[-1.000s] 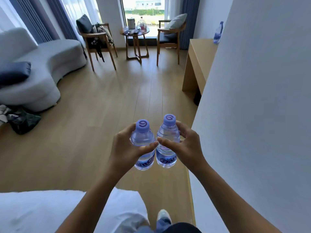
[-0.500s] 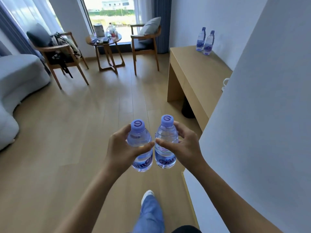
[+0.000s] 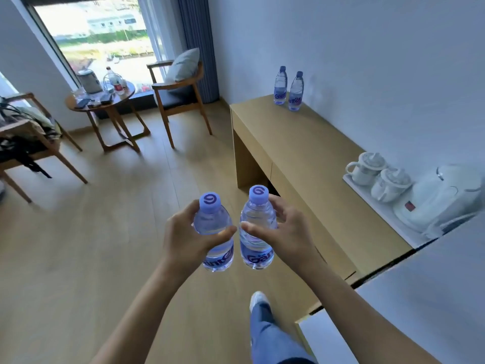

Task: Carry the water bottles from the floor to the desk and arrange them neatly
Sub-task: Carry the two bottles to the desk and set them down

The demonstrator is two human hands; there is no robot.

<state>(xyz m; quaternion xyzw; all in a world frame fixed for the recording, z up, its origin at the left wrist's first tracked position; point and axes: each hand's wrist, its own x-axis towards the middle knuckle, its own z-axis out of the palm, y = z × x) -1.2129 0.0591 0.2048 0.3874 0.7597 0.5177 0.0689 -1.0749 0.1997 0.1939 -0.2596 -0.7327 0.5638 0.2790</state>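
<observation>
Desk (image 3: 301, 143) already holds two bottles (image 3: 287, 88); left hand (image 3: 189, 237) and right hand (image 3: 291, 235) each grip another, undelivered.

The middle of the left bottle (image 3: 215, 232) is covered by the left hand (image 3: 187, 236); its label is only partly readable. The right bottle (image 3: 256, 232) is partly hidden behind the right hand (image 3: 287, 232). The kettle (image 3: 446, 203) is cut by the wall edge. Items on the round table (image 3: 78, 102) are too small to be identified.
</observation>
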